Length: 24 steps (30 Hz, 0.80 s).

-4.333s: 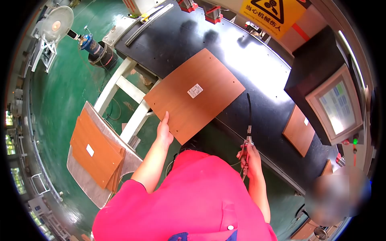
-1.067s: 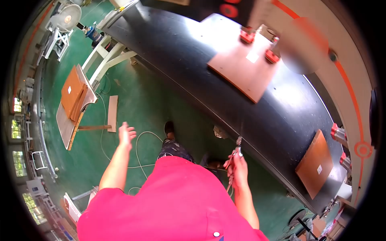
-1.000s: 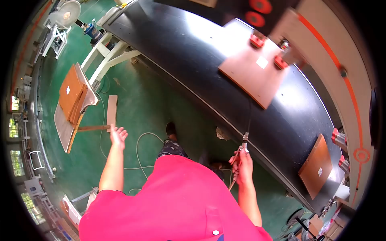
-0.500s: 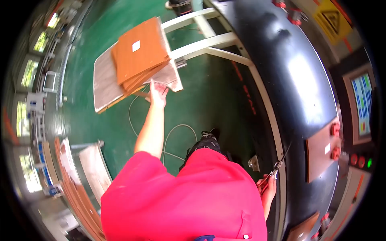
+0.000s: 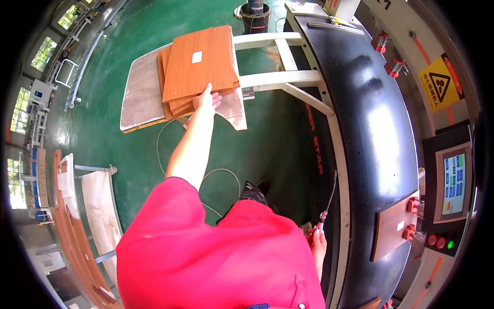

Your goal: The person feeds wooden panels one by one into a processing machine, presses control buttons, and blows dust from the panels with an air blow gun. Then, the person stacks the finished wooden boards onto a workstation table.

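Observation:
A stack of orange-brown wood panels (image 5: 206,56) lies on a worn grey board (image 5: 141,92); the top panel bears a white label (image 5: 196,57). My left hand (image 5: 207,101) is at the near edge of the stack, its thumb over the top panel and its other fingers stretched out to the right. Down beside the bench frame, my right hand (image 5: 319,244) is closed around the red handle of an air blow gun (image 5: 323,216). The gun's thin dark nozzle points upward. Part of the handle is hidden by that hand and my red shirt.
A long black machine table (image 5: 355,103) runs along my right, with a brown panel (image 5: 393,226) under red clamps (image 5: 411,219). Behind it is a control screen (image 5: 453,185). A white frame (image 5: 280,78) juts toward the stack. A hose (image 5: 226,171) lies on the floor; more panels (image 5: 77,242) stand left.
My left hand has moved from just below the stack up to its near edge, thumb now over the top panel. The view has shifted; the air blow gun stays in my right hand.

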Motion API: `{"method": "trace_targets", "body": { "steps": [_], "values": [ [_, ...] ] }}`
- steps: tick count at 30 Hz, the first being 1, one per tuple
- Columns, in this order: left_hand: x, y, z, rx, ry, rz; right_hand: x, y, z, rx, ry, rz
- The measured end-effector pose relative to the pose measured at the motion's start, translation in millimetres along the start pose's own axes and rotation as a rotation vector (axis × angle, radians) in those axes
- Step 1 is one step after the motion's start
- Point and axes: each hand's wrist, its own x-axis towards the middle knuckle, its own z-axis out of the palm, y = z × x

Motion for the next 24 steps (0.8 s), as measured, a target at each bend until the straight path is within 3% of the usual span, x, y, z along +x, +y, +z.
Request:
{"method": "trace_targets", "body": {
  "steps": [3, 5, 6, 7, 9, 11, 13, 15, 19, 24],
  "values": [
    [13, -20, -10, -0.057, 0.041, 0.131, 2, 6, 6, 0.053, 0.007, 0.000],
    [-3, -34, -33, -0.117, -0.066, 0.173, 5, 8, 4, 0.009, 0.001, 0.007],
    [-7, -47, -47, -0.280, -0.151, 0.129, 6, 8, 2, 0.010, -0.002, 0.006],
    [-15, -59, -71, -0.210, -0.266, 0.044, 7, 8, 1, 0.010, -0.003, 0.004],
    [-58, -68, -102, -0.251, -0.262, -0.098, 6, 8, -2, 0.027, 0.021, -0.030],
    [-115, -46, -109, -0.515, -0.316, -0.126, 4, 8, -5, 0.046, 0.027, -0.042],
    [-110, -54, -127, -0.547, -0.574, -0.118, 5, 7, -13, 0.052, 0.004, -0.032],
    [-91, -89, -146, -0.533, -0.584, -0.113, 6, 5, -23, 0.023, -0.027, -0.012],
    [-164, -97, -130, -0.473, -0.647, -0.127, 6, -3, -42, -0.024, -0.040, 0.027],
    [-229, -99, -76, -0.318, -0.875, -0.208, -1, -27, -69, -0.042, -0.013, 0.026]
  ]
}}
